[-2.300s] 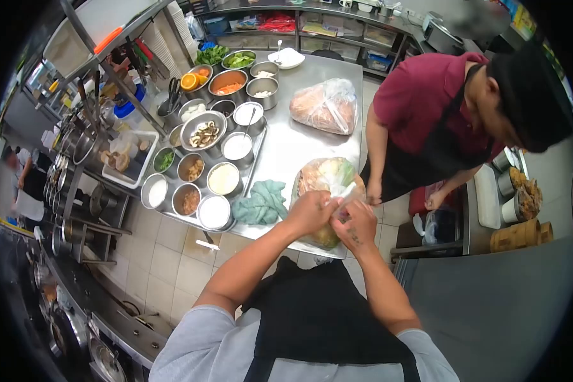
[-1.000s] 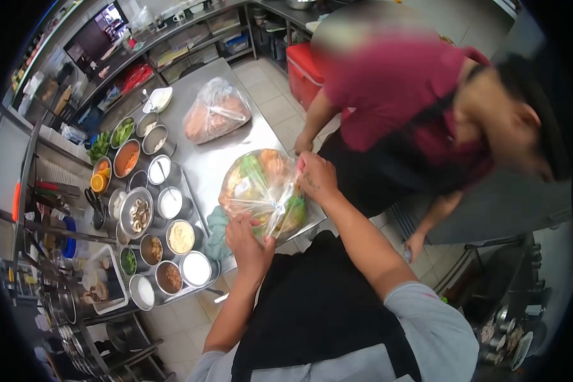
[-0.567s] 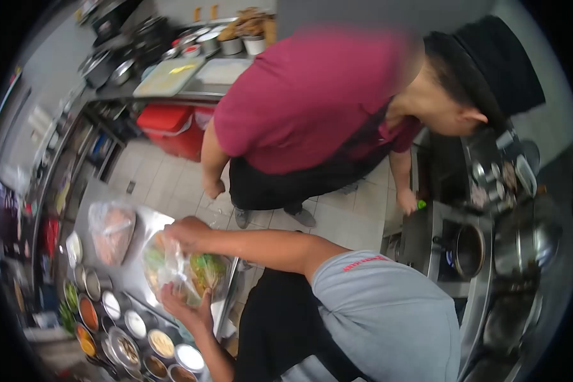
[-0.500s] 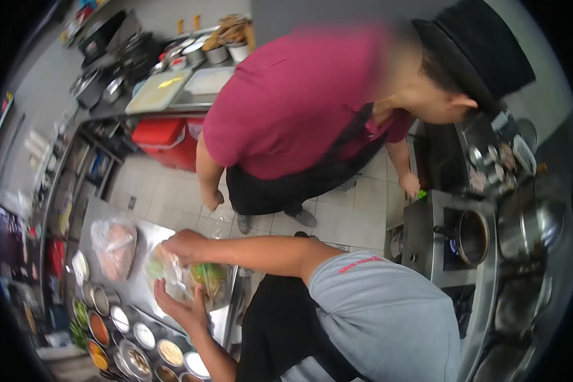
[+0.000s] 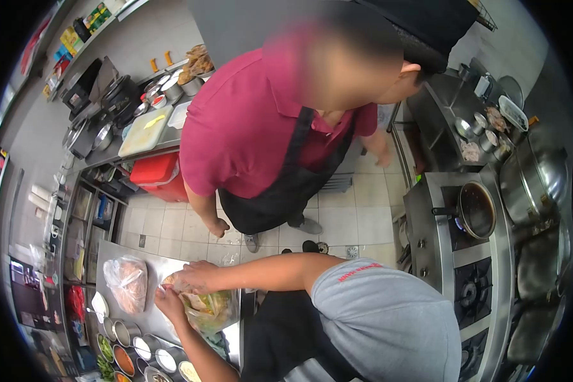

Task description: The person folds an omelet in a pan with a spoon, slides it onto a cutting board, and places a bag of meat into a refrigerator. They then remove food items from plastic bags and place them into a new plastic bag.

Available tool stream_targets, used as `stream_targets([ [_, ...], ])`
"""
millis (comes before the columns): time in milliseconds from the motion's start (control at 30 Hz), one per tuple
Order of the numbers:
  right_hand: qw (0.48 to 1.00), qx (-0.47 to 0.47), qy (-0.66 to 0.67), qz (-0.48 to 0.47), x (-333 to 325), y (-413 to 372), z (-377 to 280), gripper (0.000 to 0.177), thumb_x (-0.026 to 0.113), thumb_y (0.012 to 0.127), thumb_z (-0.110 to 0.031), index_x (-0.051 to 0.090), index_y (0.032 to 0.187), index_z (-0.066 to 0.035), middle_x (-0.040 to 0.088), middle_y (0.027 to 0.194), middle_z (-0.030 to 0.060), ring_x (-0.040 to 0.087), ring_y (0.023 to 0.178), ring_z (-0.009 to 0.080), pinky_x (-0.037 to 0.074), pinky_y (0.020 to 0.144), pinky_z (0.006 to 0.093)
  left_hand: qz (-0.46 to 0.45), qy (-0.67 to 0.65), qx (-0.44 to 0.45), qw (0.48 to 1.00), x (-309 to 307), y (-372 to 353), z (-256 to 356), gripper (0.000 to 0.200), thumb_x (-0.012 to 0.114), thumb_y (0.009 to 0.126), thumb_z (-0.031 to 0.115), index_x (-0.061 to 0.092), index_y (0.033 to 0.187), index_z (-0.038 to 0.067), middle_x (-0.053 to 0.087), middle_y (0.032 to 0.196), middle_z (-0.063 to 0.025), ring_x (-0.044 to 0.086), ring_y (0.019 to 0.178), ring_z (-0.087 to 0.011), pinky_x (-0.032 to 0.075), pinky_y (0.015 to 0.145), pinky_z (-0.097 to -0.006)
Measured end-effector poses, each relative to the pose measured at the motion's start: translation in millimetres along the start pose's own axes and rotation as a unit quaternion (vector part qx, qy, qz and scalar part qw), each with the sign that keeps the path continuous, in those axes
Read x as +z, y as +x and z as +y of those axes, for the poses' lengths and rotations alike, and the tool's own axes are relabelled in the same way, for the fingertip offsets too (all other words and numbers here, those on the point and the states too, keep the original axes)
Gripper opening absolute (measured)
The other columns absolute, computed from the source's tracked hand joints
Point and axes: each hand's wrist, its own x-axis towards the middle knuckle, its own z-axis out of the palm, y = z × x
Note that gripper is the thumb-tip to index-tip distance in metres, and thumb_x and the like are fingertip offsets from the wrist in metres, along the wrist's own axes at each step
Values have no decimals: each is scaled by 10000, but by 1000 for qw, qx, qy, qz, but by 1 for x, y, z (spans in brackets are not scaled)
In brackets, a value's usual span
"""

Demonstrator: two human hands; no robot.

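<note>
A clear plastic bag of green and yellowish food (image 5: 210,309) lies on the steel table (image 5: 116,253). My right hand (image 5: 196,277) is closed on the gathered top of the bag. Just beside it, toward the bottom left, my left hand (image 5: 169,303) pinches the bag's top edge, its fingertips close to the right hand. Part of the bag is hidden under my right forearm. To the left of my hands a second plastic bag, with pinkish contents (image 5: 128,286), rests on the same table.
Metal containers of food (image 5: 126,332) line the table's near side. A person in a maroon shirt (image 5: 235,121) stands across from me. At right are a stove with a pan (image 5: 476,210) and large pots (image 5: 533,175). A red bin (image 5: 156,172) sits under the far counter.
My hands have come together at the bag's top, and my left hand's spread fingers have closed. The person in maroon has shifted left in view, the arm near the stove now drawn back.
</note>
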Motion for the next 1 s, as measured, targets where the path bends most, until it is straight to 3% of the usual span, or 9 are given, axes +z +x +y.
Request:
stream_targets([
  [133,996,49,-35,-68,-13,-5,-12,620,683,737,-180,423,1286,-56,539,1172,180,524,1120,338,443,904,432,-27,10,22,999,2,0,-6,96,511,777,31,531,702,-24,519,622,-26,471,566,-120,384,511,-309],
  [167,997,54,-35,-50,-14,-5,-12,535,654,752,-170,466,1233,-33,556,1141,197,546,1096,345,454,884,436,-62,94,36,993,1,-11,23,125,546,784,58,525,691,-23,522,610,-27,446,570,-116,374,517,-305],
  [300,994,74,-77,-36,-7,6,-9,291,588,790,-124,536,1055,-15,606,1048,201,601,1016,353,465,865,435,-102,117,-4,988,-11,-11,12,191,585,827,102,537,699,-31,522,604,-26,447,564,-119,383,528,-300],
  [400,996,60,-52,-41,5,12,0,269,570,801,-111,531,1050,-17,613,1036,195,607,1001,347,470,859,434,-92,125,-17,988,-10,-6,9,226,606,870,152,589,758,-44,574,659,-43,493,606,-122,421,575,-295],
  [500,997,57,-50,-13,5,6,-2,244,557,809,-104,534,1040,-26,623,1014,188,621,965,350,483,827,449,-48,12,-88,995,-7,-2,10,256,607,898,188,642,908,-65,653,817,-81,552,712,-138,456,661,-309],
  [733,994,107,19,26,-6,12,21,173,584,769,-69,555,928,-7,636,910,209,630,885,388,493,774,481,-98,25,-92,991,-12,-14,30,298,632,907,240,639,876,-56,613,790,-36,507,689,-97,423,601,-272],
  [900,987,148,59,17,4,24,29,109,568,784,-123,605,843,-39,626,891,212,615,897,383,486,780,466,-40,-28,-116,992,-28,-16,42,268,646,893,261,596,745,43,546,693,19,446,607,-63,358,532,-248],
  [967,979,131,99,123,50,24,79,143,629,760,-171,636,820,-41,650,827,183,623,774,365,498,695,420,-4,-61,-172,983,-47,-14,31,251,644,882,260,589,742,59,532,671,26,435,586,-69,347,516,-261],
  [1000,969,203,131,57,6,20,63,136,648,762,-199,656,753,-64,655,797,178,632,716,351,500,647,408,30,-97,-209,973,-57,-13,14,239,637,876,251,610,782,33,555,690,9,451,598,-86,365,526,-280],
])
